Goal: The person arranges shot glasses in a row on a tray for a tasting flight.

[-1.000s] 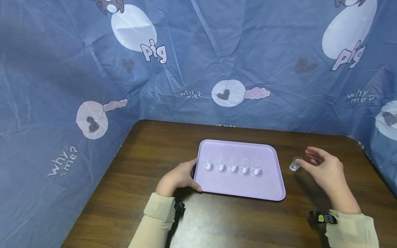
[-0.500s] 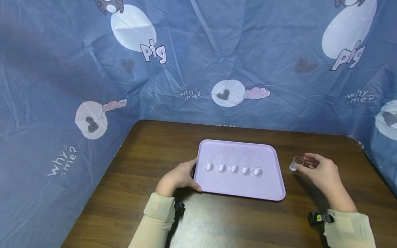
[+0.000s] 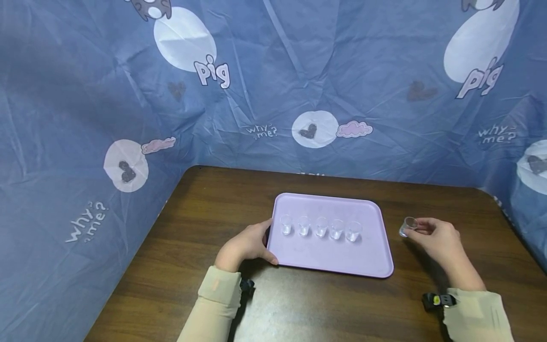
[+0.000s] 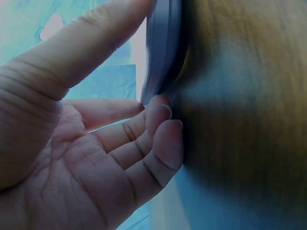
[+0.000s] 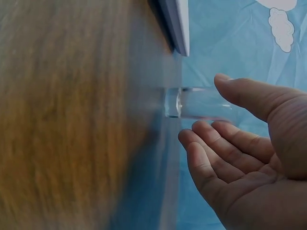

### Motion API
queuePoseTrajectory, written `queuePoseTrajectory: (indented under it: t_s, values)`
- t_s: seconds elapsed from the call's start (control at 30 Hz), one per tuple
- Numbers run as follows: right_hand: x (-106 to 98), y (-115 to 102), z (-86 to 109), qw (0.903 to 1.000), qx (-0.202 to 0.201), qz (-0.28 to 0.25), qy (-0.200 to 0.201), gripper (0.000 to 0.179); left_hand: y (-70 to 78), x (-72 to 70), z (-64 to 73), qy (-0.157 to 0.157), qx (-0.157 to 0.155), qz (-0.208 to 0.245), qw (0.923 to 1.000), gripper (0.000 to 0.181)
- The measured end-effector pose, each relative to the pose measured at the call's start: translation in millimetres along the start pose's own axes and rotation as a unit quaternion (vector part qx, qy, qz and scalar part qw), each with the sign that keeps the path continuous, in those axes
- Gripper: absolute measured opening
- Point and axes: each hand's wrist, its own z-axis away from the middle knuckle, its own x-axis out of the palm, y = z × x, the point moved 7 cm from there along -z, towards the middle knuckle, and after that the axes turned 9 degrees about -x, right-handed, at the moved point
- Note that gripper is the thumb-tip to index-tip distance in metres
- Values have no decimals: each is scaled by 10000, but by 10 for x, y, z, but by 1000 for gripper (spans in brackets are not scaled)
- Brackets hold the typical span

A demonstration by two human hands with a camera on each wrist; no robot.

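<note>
In the head view a small clear shot glass [image 3: 408, 227] stands on the table to the right of the lilac tray [image 3: 333, 261]. My right hand [image 3: 440, 240] has it between the thumb, on the near side, and the fingers behind. In the right wrist view the glass [image 5: 196, 102] lies between thumb and fingertips, its thick base at the tabletop. My left hand [image 3: 245, 247] holds the tray's left end, thumb at the near left corner and fingers along the side. The left wrist view shows the tray's edge [image 4: 160, 48] between thumb and curled fingers. Several matching shot glasses [image 3: 321, 228] stand in a row on the tray.
The brown wooden table [image 3: 316, 308] reaches back to a blue printed cloth [image 3: 256, 95] hanging behind and at the left. Bare tray surface shows in front of and behind the row of glasses.
My right hand has come down and left toward the single shot glass, and its fingers have closed in around it. The left hand, tray and row of glasses stay put.
</note>
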Motion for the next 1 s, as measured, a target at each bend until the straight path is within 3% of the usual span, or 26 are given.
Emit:
queuePoseTrajectory:
  t_s: [0.7,1.0]
  values:
    - [9,-34,12,9998,-122,-6,166,43,0,-3,17,-37,-115,73,9999,116]
    - [-24,-177,10,9993,-290,-137,168,41,-10,-1,9,-51,-176,15,9998,118]
